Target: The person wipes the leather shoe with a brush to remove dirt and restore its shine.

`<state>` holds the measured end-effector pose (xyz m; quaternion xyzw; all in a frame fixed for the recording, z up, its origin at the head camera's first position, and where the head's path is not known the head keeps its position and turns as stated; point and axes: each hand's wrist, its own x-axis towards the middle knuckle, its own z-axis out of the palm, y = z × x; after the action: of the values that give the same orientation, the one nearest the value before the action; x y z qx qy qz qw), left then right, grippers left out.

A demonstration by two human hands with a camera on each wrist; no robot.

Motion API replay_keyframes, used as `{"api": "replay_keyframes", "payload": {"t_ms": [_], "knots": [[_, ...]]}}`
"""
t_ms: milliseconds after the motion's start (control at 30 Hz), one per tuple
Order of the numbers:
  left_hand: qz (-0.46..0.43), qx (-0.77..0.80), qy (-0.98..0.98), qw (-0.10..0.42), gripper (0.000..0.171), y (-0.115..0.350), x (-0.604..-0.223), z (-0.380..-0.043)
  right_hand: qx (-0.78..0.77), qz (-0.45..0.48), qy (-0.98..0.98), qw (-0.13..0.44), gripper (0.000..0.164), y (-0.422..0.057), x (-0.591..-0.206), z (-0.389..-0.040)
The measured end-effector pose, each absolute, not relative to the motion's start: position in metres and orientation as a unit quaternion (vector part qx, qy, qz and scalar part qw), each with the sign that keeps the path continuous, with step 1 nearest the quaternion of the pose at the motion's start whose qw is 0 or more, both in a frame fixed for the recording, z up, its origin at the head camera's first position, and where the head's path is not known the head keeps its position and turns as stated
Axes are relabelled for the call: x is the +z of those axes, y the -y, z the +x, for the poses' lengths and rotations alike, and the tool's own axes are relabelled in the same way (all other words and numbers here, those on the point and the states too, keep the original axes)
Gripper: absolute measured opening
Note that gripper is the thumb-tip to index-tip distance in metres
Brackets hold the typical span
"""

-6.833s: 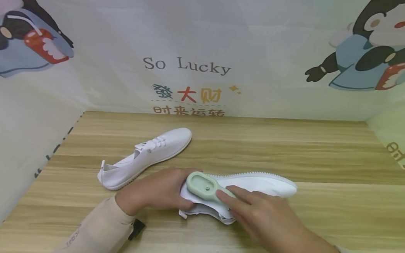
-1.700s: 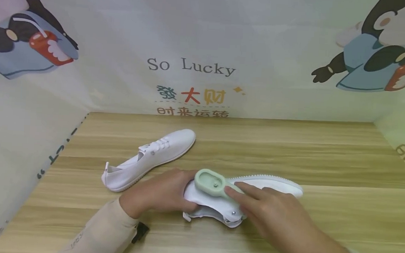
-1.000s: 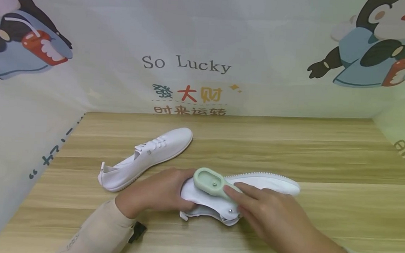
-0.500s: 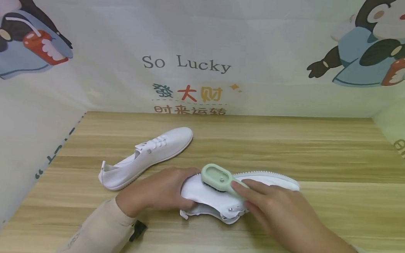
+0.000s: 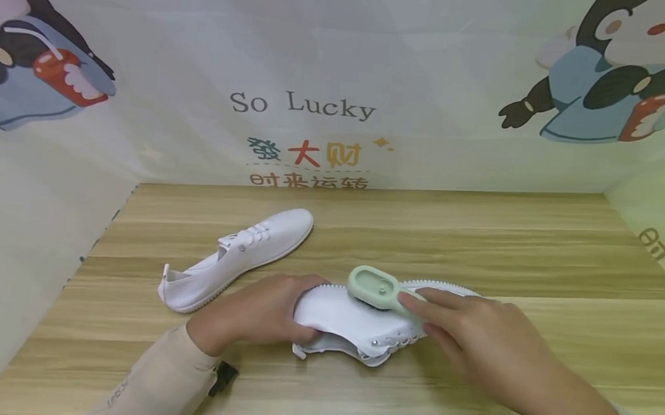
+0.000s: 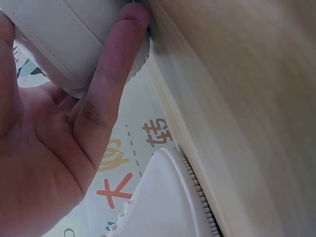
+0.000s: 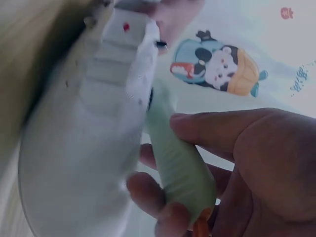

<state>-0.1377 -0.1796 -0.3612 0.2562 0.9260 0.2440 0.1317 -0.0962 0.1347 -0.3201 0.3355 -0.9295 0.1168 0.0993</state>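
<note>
A white lace-up shoe (image 5: 332,312) lies on its side on the wooden table, its sole edge toward the back and its opening toward me. My left hand (image 5: 263,308) grips it round the heel, thumb near the opening; the left wrist view shows fingers against the heel (image 6: 64,39). In my right hand (image 5: 484,344) is a pale green brush (image 5: 373,286), held by its handle (image 7: 180,168). The dark bristles, barely visible, meet the shoe's upper side near its middle. My right hand covers part of the toe.
A second white shoe (image 5: 243,259) stands upright at the back left, close to my left hand. The wooden table (image 5: 479,242) ends at a printed cloth wall (image 5: 430,112) behind, with cloth sides left and right.
The brush in my right hand has moved right along the shoe, from near the heel toward the middle, uncovering more of the heel side and the laces. My left hand keeps its hold.
</note>
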Motion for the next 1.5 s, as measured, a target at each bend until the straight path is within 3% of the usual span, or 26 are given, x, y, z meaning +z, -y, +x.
{"api": "replay_keyframes", "payload": {"t_ms": [367, 633, 1033, 1500], "knots": [[0.264, 0.244, -0.925, 0.127, 0.060, 0.180, -0.360, -0.139, 0.121, 0.349, 0.924, 0.096, 0.053, -0.160, -0.304, -0.098], [0.262, 0.249, -0.924, 0.125, 0.058, 0.180, -0.363, -0.137, 0.114, 0.351, 0.927, 0.062, 0.056, -0.178, -0.300, -0.102], [0.257, 0.243, -0.927, 0.124, 0.059, 0.179, -0.362, -0.136, 0.113, 0.367, 0.915, 0.126, 0.057, -0.197, -0.314, -0.100], [0.262, 0.240, -0.927, 0.123, 0.059, 0.178, -0.363, -0.138, 0.098, 0.347, 0.924, 0.123, 0.062, -0.216, -0.315, -0.096]]}}
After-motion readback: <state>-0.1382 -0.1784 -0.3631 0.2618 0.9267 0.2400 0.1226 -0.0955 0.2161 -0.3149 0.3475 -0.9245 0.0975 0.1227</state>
